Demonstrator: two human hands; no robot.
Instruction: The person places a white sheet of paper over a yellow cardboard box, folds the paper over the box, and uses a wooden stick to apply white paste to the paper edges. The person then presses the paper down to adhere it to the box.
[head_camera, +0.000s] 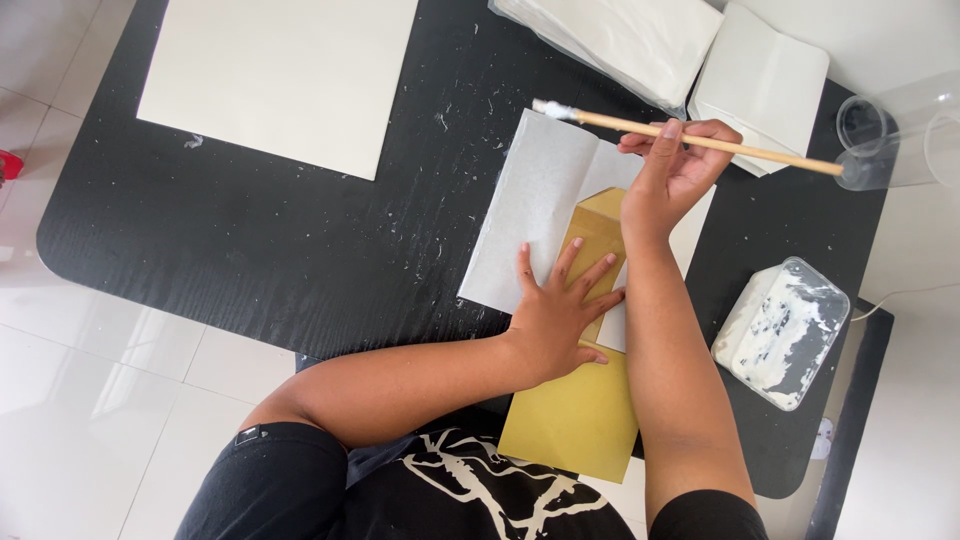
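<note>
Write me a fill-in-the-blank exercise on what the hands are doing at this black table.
1. The left hand presses flat on the ____ envelope.
2. The right hand holds a ____ by its wooden handle.
3. The envelope lies partly on a sheet of ____ paper.
4. The tub of white paste stands beside the ____ forearm.

Missing words: gold; brush; white; right

Clear-wrapped pack of white sheets (625, 40) at the table's far edge; gold envelope (580, 400), perhaps packaging, near the body
</note>
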